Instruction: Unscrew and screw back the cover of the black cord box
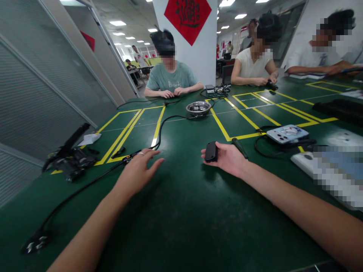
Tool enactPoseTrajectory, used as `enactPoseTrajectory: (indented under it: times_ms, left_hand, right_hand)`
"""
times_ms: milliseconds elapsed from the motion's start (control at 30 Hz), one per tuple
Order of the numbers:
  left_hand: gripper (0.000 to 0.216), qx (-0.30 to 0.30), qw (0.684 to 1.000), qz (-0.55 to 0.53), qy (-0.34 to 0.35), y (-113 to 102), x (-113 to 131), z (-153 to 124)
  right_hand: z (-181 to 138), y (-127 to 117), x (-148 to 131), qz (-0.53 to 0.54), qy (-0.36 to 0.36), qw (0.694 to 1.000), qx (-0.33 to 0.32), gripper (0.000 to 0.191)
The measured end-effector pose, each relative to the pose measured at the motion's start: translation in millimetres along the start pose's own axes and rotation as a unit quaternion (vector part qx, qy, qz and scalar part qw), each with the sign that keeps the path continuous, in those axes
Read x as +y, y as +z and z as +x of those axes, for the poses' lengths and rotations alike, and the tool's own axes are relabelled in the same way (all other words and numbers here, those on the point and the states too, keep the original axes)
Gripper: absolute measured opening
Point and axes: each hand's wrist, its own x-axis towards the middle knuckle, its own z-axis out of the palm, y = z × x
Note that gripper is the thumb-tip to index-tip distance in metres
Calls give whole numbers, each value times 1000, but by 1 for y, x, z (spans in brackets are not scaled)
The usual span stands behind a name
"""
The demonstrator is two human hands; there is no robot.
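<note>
My right hand (229, 158) is turned palm up above the green table (187, 211), its fingers curled under a small black rectangular case (211, 152). Just beyond that wrist lies a dark-handled screwdriver (239, 146). My left hand (140, 168) is open, with thumb and fingers apart and a ring on one finger. Beside and partly behind its fingers is a small dark piece with orange marks (129, 158), lying along a black cable (93, 179). Whether the left fingertips touch it, I cannot tell.
A metal bowl (198, 108) holds small parts. Black plastic parts (72, 162) lie at left, near a plug (36, 241). At right are a phone (287, 134) with cables and a white object (306, 166). Yellow tape (244, 136) marks the table. Co-workers sit across it.
</note>
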Motion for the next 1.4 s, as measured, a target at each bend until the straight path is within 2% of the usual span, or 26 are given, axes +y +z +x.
enactPoseTrajectory:
  times_ms: [133, 233, 300, 433, 533, 633, 733, 867, 1000, 1133, 1200, 1267, 1400]
  left_hand:
    - [68, -5, 992, 59, -115, 0, -81, 12]
    - [73, -37, 984, 72, -159, 4, -118, 13]
    - [69, -51, 984, 67, -157, 8, -130, 14]
    - [59, -55, 988, 52, -137, 12, -136, 17]
    - [62, -41, 989, 51, -130, 11, -136, 18]
    - [67, -26, 989, 58, -130, 6, -134, 17]
    - [65, 15, 987, 77, -143, -3, -129, 15]
    - [71, 89, 975, 121, -164, -15, -119, 10]
    - [74, 120, 960, 160, -198, -20, -109, 5]
    - [74, 136, 953, 172, -210, -19, -100, 3]
    - [73, 141, 951, 169, -218, -19, -97, 3]
    - [72, 146, 950, 165, -220, -19, -95, 2]
    - [71, 149, 951, 163, -218, -16, -94, 1]
  right_hand:
    - [12, -29, -15, -45, 3, 999, 28, 37]
    - [21, -41, -19, -74, -29, 994, 75, 38]
    - [25, -46, -20, -91, -57, 988, 111, 37]
    - [28, -50, -21, -134, -100, 972, 165, 37]
    - [28, -51, -21, -188, -121, 955, 195, 39]
    - [28, -53, -21, -273, -144, 925, 221, 42]
    - [28, -53, -20, -392, -188, 872, 225, 46]
    - [30, -49, -12, -576, -251, 757, 180, 41]
    - [32, -46, -1, -713, -246, 645, 124, 41]
    - [29, -38, -1, -781, -256, 559, 108, 49]
    - [27, -25, -2, -797, -279, 526, 99, 51]
    - [28, 0, 1, -805, -307, 504, 65, 51]
    - [48, 77, 27, -800, -347, 487, -50, 42]
